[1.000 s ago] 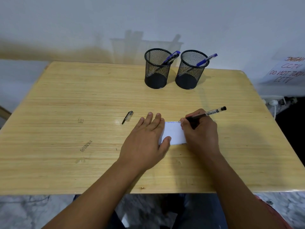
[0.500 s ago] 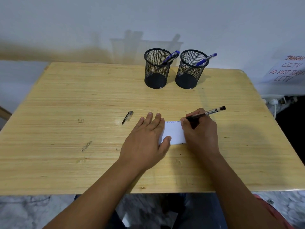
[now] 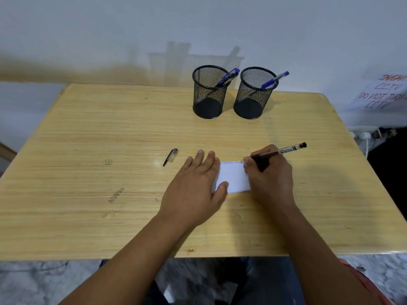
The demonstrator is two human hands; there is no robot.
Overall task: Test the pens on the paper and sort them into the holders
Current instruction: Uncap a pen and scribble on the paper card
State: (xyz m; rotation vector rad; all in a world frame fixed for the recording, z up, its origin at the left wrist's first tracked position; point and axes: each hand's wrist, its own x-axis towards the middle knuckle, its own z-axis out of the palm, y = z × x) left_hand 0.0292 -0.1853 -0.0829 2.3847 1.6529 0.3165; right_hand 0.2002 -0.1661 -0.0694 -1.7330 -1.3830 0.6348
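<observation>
head view, mid-frame: left hand (image 3: 193, 188) lies flat on paper (image 3: 233, 178); right hand (image 3: 269, 175) pinches black pen (image 3: 280, 151), testing; next, drop it in a holder (image 3: 209, 93).

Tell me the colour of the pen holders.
Black wire mesh, both holders, clearest in the head view.

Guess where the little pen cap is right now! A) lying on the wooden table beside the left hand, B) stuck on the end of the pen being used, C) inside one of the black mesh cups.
A: the small clear-and-black pen cap lies loose on the light wooden table, off to the outer side of the left hand, touching neither hand.
</observation>
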